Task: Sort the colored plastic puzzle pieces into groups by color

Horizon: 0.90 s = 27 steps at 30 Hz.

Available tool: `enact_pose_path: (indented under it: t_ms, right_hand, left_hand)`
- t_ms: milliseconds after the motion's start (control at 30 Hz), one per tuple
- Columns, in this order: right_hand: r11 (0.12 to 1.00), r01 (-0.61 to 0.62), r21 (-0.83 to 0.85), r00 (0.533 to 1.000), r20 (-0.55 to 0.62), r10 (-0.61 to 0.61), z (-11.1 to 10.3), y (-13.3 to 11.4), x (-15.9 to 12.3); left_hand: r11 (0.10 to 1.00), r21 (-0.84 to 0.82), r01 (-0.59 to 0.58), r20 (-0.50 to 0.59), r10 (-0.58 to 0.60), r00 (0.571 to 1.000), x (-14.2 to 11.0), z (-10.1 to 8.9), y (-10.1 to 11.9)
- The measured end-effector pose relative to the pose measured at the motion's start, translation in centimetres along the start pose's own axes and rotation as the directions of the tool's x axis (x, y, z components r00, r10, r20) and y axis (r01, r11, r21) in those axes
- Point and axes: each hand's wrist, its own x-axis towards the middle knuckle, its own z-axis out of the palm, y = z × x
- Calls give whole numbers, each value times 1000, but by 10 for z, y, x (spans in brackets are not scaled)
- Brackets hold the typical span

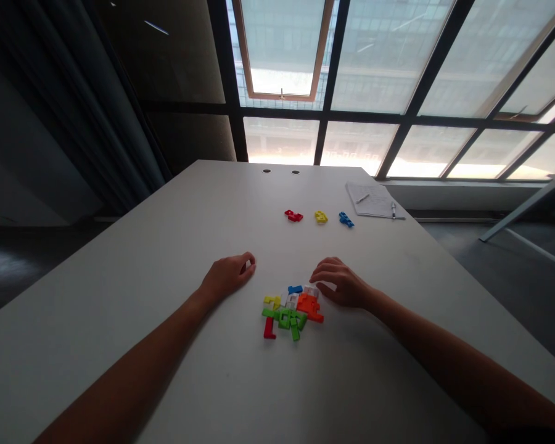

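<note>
My left hand rests on the white table, left of a pile of small plastic pieces. Its fingers are curled, thumb tip against fingertip, and I see nothing in the loop between them. Beside the pile's upper right edge is my right hand, thumb and fingers apart. Its fingertips are close to a white piece; whether they touch it I cannot tell. Green pieces, orange pieces, a yellow piece, a blue piece and a red piece lie jumbled together.
Farther back on the table lie red pieces, yellow pieces and blue pieces in separate small groups. Paper with a pen is near the right edge. Windows stand behind, a dark curtain at left.
</note>
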Motion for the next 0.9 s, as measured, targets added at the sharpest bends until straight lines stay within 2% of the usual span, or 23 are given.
enact_pose_path:
  t_ms: [67, 133, 333, 533, 733, 900]
  right_hand:
    - [998, 62, 20, 995, 78, -63, -3, -6, 0]
    - [998, 59, 5, 992, 112, -59, -5, -6, -1]
    - [983, -120, -142, 987, 85, 133, -9, 17, -9]
    - [866, -371, -335, 923, -29, 384, -24, 57, -24]
    - [758, -535, -373, 845, -230, 483, -31, 103, -43]
    - [660, -639, -394, 769, -329, 548, -33, 120, -47]
  left_hand:
    - [1000, 2, 1, 2, -1, 1000, 0, 0, 0]
    - [1000, 0, 4, 6, -4, 1000, 0, -1, 0]
    - [1000, 5, -3, -6, 3, 1000, 0, 1, -2]
    - [1000, 15, -6, -16, 6, 1000, 0, 4, -4]
    - [1000, 8, 0, -8, 0, 1000, 0, 4, -3]
    - [1000, 9, -1, -5, 2, 1000, 0, 3, -3]
